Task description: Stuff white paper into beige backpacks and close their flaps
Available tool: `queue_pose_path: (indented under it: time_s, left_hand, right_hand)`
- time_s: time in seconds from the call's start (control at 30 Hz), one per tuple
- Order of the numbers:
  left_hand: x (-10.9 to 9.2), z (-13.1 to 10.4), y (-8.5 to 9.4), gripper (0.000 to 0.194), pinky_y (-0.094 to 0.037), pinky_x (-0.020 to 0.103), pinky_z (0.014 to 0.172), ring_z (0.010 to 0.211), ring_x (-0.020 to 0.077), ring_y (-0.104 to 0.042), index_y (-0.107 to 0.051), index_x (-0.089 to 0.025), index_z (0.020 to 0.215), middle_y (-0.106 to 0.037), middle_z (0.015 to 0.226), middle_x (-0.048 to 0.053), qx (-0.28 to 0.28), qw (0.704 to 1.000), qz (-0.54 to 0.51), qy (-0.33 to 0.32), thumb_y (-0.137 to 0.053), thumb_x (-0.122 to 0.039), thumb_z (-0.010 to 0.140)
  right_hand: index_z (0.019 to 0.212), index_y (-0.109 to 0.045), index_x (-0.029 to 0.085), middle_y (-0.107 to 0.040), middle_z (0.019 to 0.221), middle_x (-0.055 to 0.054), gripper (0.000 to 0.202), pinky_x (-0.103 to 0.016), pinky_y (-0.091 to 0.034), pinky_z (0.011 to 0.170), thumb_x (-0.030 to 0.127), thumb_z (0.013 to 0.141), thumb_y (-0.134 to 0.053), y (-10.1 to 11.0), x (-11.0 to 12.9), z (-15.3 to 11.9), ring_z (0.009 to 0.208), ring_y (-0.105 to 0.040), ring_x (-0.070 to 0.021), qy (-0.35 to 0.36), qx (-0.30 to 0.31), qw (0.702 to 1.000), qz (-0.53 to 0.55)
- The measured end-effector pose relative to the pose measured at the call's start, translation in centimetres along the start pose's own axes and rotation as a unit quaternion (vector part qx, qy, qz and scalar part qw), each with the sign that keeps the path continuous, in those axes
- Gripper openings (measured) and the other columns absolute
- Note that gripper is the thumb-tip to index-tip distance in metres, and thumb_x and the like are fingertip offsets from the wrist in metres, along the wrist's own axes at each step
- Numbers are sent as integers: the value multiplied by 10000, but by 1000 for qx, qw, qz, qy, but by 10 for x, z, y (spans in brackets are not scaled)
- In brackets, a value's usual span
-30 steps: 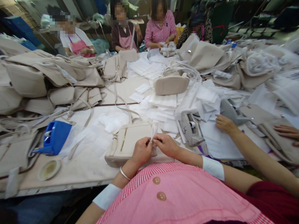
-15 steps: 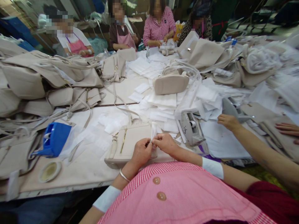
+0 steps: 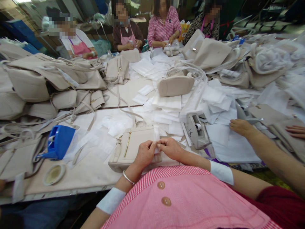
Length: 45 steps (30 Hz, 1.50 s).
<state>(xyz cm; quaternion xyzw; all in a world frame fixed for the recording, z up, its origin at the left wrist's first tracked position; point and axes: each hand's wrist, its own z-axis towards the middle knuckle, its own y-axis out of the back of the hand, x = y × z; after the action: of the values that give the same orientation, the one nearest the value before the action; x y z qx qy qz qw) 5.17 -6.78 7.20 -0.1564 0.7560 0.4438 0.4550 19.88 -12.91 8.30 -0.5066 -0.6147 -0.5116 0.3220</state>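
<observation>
A beige handbag [image 3: 138,143] with a gold zip lies on the table right in front of me. A strip of thin white wrapping [image 3: 156,133] runs over its right end. Both my left hand [image 3: 145,153] and my right hand [image 3: 170,148] are closed on that wrapping, thumbs and fingertips pinched together at the bag's right side. My left wrist rests near the bag's lower edge. The fingertips meet, so the exact bit between them is partly hidden.
A blue tape dispenser [image 3: 59,141] and a small round dish [image 3: 54,175] stand left; a grey tape dispenser [image 3: 197,130] stands right. Another bag [image 3: 175,85] sits on white sheets ahead. Bags [image 3: 26,82] are heaped left. A neighbour's hand [image 3: 240,127] reaches in from the right.
My hands have drawn closer together at the wrapping, which is now lower and flatter against the bag. The view has shifted slightly. Across the table, a person has lowered a white item.
</observation>
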Motion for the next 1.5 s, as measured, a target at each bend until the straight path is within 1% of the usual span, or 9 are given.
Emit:
queue_pose_path:
  time_s: [0.27, 0.43, 0.57, 0.73, 0.93, 1.1, 1.2, 1.33, 1.5]
  left_hand:
    - [-1, -1, -9, 340, -275, 249, 551, 539, 111, -431, -493, -181, 607, -476, 542, -34, -43, 998, 54, -5, -422, -356, 890]
    - [1, -1, -13, 323, -264, 257, 553, 545, 121, -433, -462, -191, 598, -476, 544, -27, -57, 996, 67, -7, -412, -317, 890]
    - [2, -2, -14, 321, -280, 256, 563, 559, 126, -443, -461, -192, 594, -488, 552, -23, -54, 996, 64, -16, -415, -313, 888]
    - [0, -6, -13, 332, -283, 260, 567, 557, 126, -436, -451, -196, 592, -480, 552, -22, -65, 995, 72, -19, -403, -311, 899]
    - [0, -8, -13, 311, -287, 259, 574, 563, 122, -430, -459, -195, 619, -472, 562, -28, -73, 995, 69, -26, -399, -306, 904]
    - [0, -9, -11, 313, -276, 263, 570, 556, 122, -415, -448, -195, 612, -452, 555, -32, -80, 994, 68, -29, -406, -314, 898]
    - [2, -9, -9, 323, -273, 260, 566, 556, 119, -411, -444, -194, 613, -442, 550, -38, -69, 996, 52, -23, -402, -333, 901]
    - [6, -8, -6, 336, -281, 250, 563, 557, 112, -404, -474, -185, 630, -436, 556, -44, -47, 999, 24, -11, -398, -362, 905]
    - [9, -6, -4, 342, -290, 247, 561, 566, 116, -416, -515, -176, 660, -465, 575, -36, -22, 1000, 5, 8, -394, -384, 903]
  right_hand:
    - [632, -578, 146, -550, 549, 26, 194, -206, -220, 398, 318, 707, -625, -5, -3, -1, 387, -282, -40, -162, 30, 946, 279]
    - [648, -670, 163, -664, 632, -24, 196, -231, -362, 554, 233, 787, -551, -3, 4, -4, 548, -525, -109, -31, -34, 998, -50]
    - [699, -666, 163, -680, 704, -59, 219, -254, -343, 604, 213, 848, -513, -6, 4, -9, 638, -558, -144, 67, -54, 955, -284]
    - [774, -652, 150, -676, 745, -84, 249, -270, -337, 619, 216, 897, -447, -8, 1, -13, 651, -561, -155, 103, -56, 927, -357]
    - [712, -662, 172, -673, 676, -22, 151, -236, -366, 596, 212, 788, -538, -5, 3, -9, 625, -567, -135, 0, -74, 978, -197]
    - [738, -647, 160, -637, 662, -13, 120, -245, -368, 603, 254, 763, -577, -2, -2, -7, 621, -539, -131, -3, -98, 982, -160]
    - [755, -629, 151, -566, 597, 18, 213, -238, -343, 531, 363, 756, -614, 1, -11, -6, 524, -457, -103, -72, -12, 997, -11]
    - [656, -577, 143, -489, 528, 49, 340, -220, -271, 463, 465, 726, -663, 0, -34, -3, 443, -337, -58, -70, 95, 964, 240]
    - [785, -637, 123, -582, 639, 5, 355, -220, -230, 450, 466, 716, -699, -2, -53, -2, 439, -315, -42, -49, 144, 931, 332]
